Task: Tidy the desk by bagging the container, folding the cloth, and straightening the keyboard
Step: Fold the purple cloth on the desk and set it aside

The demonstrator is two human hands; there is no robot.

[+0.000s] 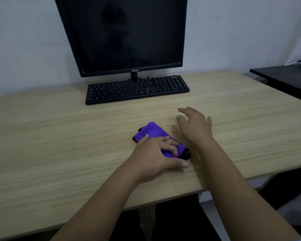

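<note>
A purple cloth (153, 131) with black edging lies folded into a narrow strip on the wooden desk (59, 136), near the middle. My left hand (156, 153) rests on the cloth's near half, fingers curled over it and thumb on the desk beside it. Just right of the cloth and apart from it, my right hand (195, 126) hovers with its fingers spread and holds nothing. A black keyboard (137, 89) lies at the back of the desk, in front of the monitor. No container or bag is in view.
A dark monitor (125, 35) stands behind the keyboard against the wall. A black table (285, 77) stands at the far right. The desk's near edge runs just below my forearms.
</note>
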